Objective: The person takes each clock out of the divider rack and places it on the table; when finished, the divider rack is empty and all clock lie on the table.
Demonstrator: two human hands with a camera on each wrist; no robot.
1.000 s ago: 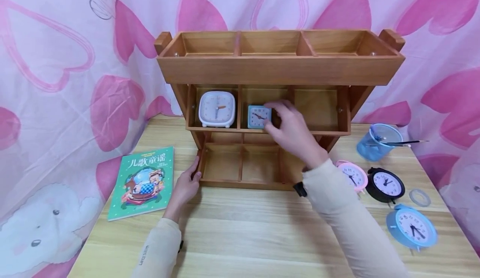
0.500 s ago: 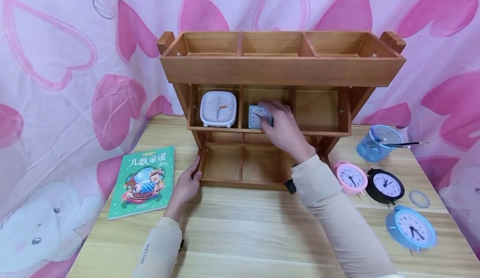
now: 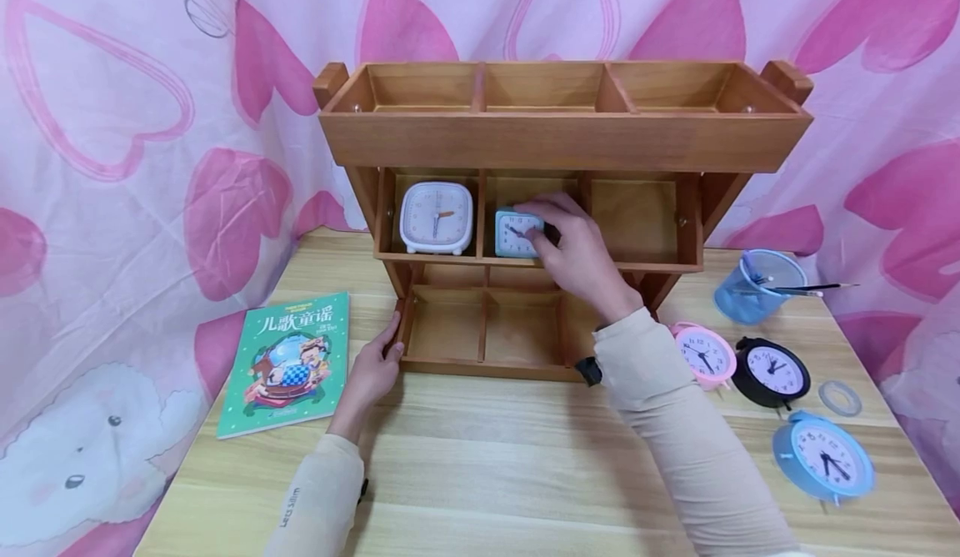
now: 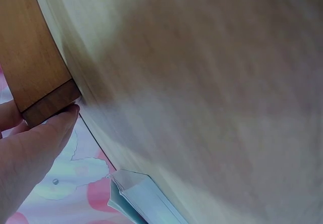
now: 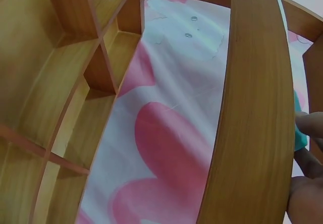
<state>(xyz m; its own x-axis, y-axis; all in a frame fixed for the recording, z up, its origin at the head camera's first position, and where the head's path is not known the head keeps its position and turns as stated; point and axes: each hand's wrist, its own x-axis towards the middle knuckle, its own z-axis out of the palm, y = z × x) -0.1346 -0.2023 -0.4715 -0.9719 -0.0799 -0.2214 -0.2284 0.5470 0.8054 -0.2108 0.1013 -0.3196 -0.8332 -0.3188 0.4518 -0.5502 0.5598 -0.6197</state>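
- While I work the left grip [image 3: 375, 369] at the left end of the three-tiered brown wooden rack [image 3: 562, 142], thumb and fingers pinch the bottom tray's end board, presumably so the rack cannot slide.
- My right grip [image 3: 579, 255] is closed down to the thickness of one small, square, mint-green clock [image 3: 513, 242], thumb at its dial and fingers at its top and back, a hold that probably suits fine adjustment.
- That clock stands face outward in the middle compartment of the rack's middle tier; the tray's front board hides its foot, so I cannot tell whether it bears on the floor.
- A larger white rounded-square clock [image 3: 437, 219] fills much of the compartment to its left, dial also outward, I judge for easy reading.
- Right of the rack, a pink round clock [image 3: 706, 355], a black round clock [image 3: 772, 371] and a light-blue round clock [image 3: 825, 459] sit on the wood-grain tabletop [image 3: 480, 457], perhaps spread for easy reach.
- Left of the rack lies a green illustrated book [image 3: 288, 365], cover up and apart from both grips.
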